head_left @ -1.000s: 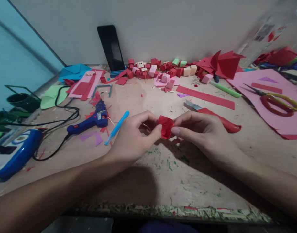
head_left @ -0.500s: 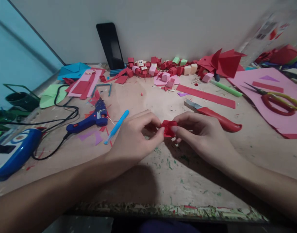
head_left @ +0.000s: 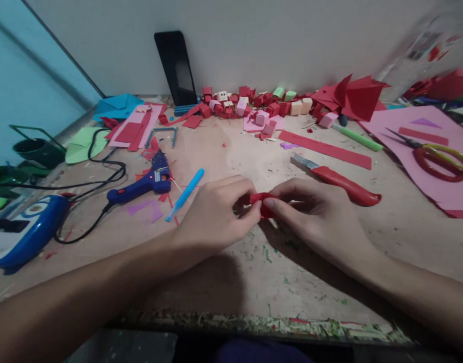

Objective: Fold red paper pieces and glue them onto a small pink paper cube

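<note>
A small piece of folded red paper (head_left: 265,197) is pinched between both hands above the middle of the table. My left hand (head_left: 224,209) grips its left side between thumb and fingers. On the other side, my right hand (head_left: 314,209) presses the paper with its thumb, the fingers behind it. Much of the paper is hidden by my fingertips. A blue pen-like stick (head_left: 185,194) lies left of my left hand. Just beyond my right hand rests a red-handled cutter (head_left: 341,184) with its blade pointing left.
A blue glue gun (head_left: 144,184) with a black cord lies at left. Several small paper cubes (head_left: 262,118) line the back wall, near a phone (head_left: 176,65) propped upright. Scissors (head_left: 436,156) rest on pink paper (head_left: 401,118) at right. A red strip (head_left: 326,149) lies behind the cutter.
The red paper, earlier showing an open, boxlike face, now appears flatter and more covered by my right thumb. Both hands keep their pinch. The whole view has shifted slightly.
</note>
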A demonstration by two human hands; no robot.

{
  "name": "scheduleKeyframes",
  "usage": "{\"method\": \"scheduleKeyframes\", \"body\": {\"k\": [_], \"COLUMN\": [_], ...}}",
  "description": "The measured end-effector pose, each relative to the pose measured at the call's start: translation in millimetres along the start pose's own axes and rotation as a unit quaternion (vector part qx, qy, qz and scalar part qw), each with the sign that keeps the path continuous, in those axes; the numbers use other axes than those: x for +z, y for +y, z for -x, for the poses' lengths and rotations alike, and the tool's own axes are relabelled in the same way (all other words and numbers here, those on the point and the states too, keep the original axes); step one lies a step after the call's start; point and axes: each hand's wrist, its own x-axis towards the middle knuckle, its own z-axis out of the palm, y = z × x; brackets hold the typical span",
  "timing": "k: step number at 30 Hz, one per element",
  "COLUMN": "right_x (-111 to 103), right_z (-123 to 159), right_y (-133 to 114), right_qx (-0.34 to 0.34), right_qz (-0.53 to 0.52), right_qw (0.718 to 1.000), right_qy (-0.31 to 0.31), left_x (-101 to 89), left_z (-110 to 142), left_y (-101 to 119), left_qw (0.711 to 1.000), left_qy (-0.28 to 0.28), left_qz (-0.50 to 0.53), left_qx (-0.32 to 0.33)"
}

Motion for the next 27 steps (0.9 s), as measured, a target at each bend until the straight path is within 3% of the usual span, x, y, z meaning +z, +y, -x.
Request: {"method": "scheduleKeyframes", "body": {"k": [15,21,27], "right_x": [0.1,2.8,-2.0], "right_z": [-2.4,-0.2,-0.5], "right_y": [4.4,3.4,1.7], "right_qx": [-0.028,-0.081,-0.058], "right_qz": [0.053,0.097,0.01], "right_qw": [0.998,0.992,0.998], "right_qy": [-0.022,-0.009,-0.023], "left_x": [1.7,0.7,-1.1], "left_z": [-0.7,-1.8,-4.0], "left_y": [2.3,3.5,0.4], "left_qw": [0.999,0.998,0.997], "left_qy": [-0.032,-0.042,-0.031], "left_qz": [0.038,0.03,0.037], "left_qx": [-0.018,-0.02,-0.054]}}
